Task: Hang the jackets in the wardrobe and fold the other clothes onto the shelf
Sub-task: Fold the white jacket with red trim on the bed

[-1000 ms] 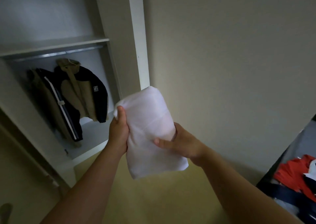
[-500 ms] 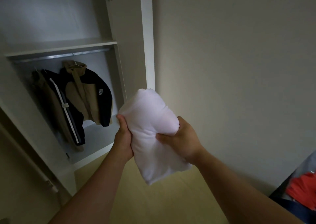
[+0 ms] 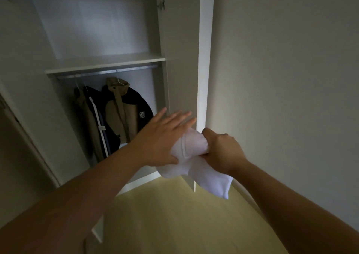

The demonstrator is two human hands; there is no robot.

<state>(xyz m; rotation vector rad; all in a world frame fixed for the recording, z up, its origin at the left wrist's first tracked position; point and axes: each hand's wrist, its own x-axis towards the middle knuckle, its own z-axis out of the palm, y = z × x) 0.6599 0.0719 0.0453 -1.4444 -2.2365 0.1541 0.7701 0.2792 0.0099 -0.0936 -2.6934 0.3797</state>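
The right hand [image 3: 221, 150] is closed around the upper end of a folded white garment [image 3: 206, 178]. The garment's free end hangs down below that fist, above the floor [image 3: 184, 215]. The left hand [image 3: 165, 137] is flat with straight fingers, its palm lying over the garment's left side. The garment is held in the air in front of the wardrobe [image 3: 180, 59], well below the shelf [image 3: 104, 65]. Jackets [image 3: 120, 114] hang from the rail [image 3: 108, 72] under the shelf, left of both hands.
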